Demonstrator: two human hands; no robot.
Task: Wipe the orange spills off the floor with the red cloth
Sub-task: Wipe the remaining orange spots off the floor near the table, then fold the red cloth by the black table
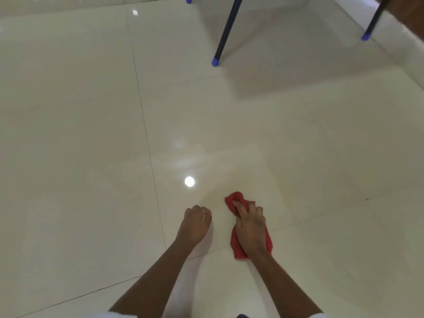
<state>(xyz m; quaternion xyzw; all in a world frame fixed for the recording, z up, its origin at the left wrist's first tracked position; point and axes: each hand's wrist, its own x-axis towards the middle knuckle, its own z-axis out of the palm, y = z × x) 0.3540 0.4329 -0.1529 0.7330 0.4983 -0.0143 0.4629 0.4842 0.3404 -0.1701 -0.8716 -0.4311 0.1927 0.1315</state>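
Note:
The red cloth (236,199) lies bunched on the glossy cream tile floor (91,134), low and right of centre. My right hand (250,226) presses down on it, fingers curled into the fabric, with cloth showing beyond the fingertips and at both sides of the wrist. My left hand (196,222) is a closed fist resting on the floor just left of the cloth, holding nothing. A faint yellowish-orange tint shows on the tile ahead of the cloth (241,177); no distinct orange spill stands out.
Dark chair legs with blue caps stand at the top: one (215,60) ahead of my hands, another (366,37) at the far right, a third cap (188,0) at the top edge. A bright light reflection (189,181) sits on the tile. A small dark speck (366,199) lies right.

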